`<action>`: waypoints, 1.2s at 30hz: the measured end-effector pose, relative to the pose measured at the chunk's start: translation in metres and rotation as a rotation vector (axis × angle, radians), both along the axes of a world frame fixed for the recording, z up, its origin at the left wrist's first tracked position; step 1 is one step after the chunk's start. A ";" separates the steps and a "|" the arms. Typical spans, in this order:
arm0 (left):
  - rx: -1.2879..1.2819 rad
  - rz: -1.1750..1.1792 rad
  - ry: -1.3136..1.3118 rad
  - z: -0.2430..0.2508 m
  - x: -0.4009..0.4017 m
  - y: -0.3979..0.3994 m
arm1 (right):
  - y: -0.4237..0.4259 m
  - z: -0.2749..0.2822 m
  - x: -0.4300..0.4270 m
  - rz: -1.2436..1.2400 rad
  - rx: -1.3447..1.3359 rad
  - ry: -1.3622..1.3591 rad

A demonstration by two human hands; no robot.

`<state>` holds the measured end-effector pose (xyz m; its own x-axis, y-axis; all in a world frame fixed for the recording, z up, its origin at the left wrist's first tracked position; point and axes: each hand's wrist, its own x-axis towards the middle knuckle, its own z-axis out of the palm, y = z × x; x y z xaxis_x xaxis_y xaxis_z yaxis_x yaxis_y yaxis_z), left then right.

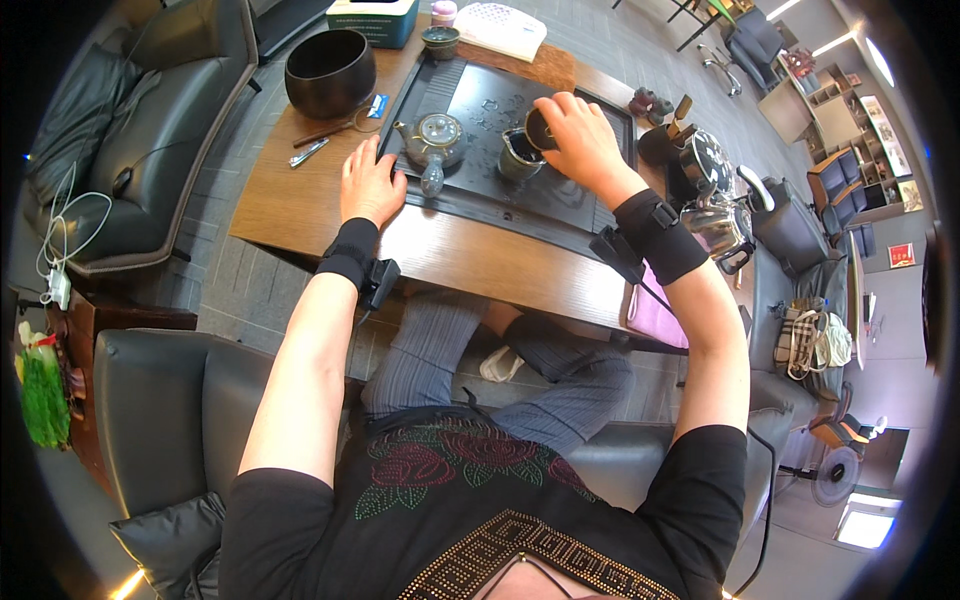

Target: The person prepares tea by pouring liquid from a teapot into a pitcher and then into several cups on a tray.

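Observation:
A black tea tray (480, 97) with wet patches lies on the wooden table before me. My right hand (581, 142) grips a small dark round vessel (538, 131), a cup or a strainer, tilted on its side with its mouth to the left. Just left of it stands a grey-green ceramic pitcher (520, 156) with dark contents. A grey teapot (435, 142) with its lid on sits farther left, its handle towards me. Beside that teapot my left hand (371, 182) rests palm down at the tray's left edge, holding nothing, its thumb apart from the fingers.
Left of the tray are a large black bowl (330, 75), nail clippers (308, 152) and a small blue packet (377, 106). A small cup (440, 42) and a white cloth (501, 28) lie at the back. Steel kettles (716, 225) and a pink cloth (656, 307) are to the right.

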<state>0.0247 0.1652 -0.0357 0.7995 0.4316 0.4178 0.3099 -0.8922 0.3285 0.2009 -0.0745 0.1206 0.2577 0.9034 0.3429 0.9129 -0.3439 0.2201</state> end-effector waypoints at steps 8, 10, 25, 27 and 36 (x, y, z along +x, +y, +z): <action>-0.004 -0.026 -0.036 0.001 0.002 -0.001 | 0.045 -0.016 0.063 -0.320 0.154 0.582; 0.000 -0.021 -0.039 0.000 0.001 0.000 | 0.065 -0.024 0.067 -0.402 0.109 0.663; -0.057 -0.044 -0.026 0.005 -0.003 -0.002 | 0.118 -0.076 0.066 -0.591 -0.183 0.673; -0.055 -0.041 -0.026 0.004 -0.003 -0.004 | 0.113 -0.073 0.061 -0.577 -0.164 0.627; -0.032 -0.031 -0.009 -0.001 -0.001 -0.002 | 0.033 -0.079 0.019 -0.364 0.923 0.599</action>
<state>0.0237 0.1632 -0.0371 0.8089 0.4200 0.4113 0.2792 -0.8902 0.3600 0.2194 -0.0410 0.0415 0.7952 0.2118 0.5681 0.5998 -0.4119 -0.6860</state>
